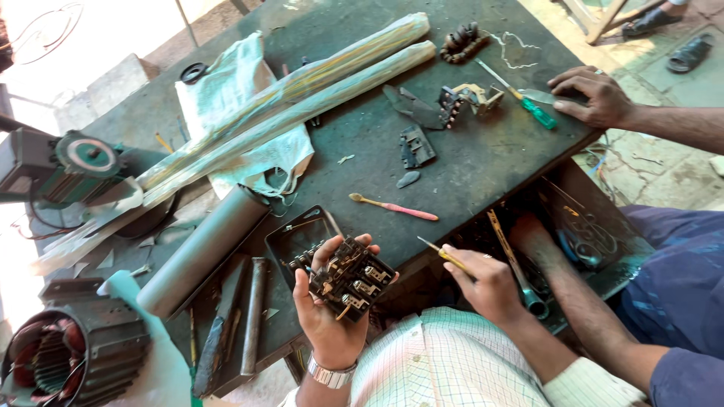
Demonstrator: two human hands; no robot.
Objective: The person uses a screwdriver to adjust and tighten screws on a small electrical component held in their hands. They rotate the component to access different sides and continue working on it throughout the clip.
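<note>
My left hand [326, 316] holds a black switch block with brass screw terminals [348, 277] over the near edge of the dark workbench [483, 151]. My right hand [490, 288] grips a thin yellow-handled screwdriver [445, 255], its tip pointing toward the block from the right and a short way off it. A pink toothbrush [394, 206] lies on the bench just beyond both hands. A black tray [298, 235] sits under and behind the block.
Another person's hand [592, 96] rests at the bench's far right beside a green-handled screwdriver [528, 105], their other arm reaching into an open tool drawer [581, 226]. Long wrapped tubes [286, 105], a grey cylinder [202, 250], black parts [416, 145] and a motor stator [64, 354] crowd the left.
</note>
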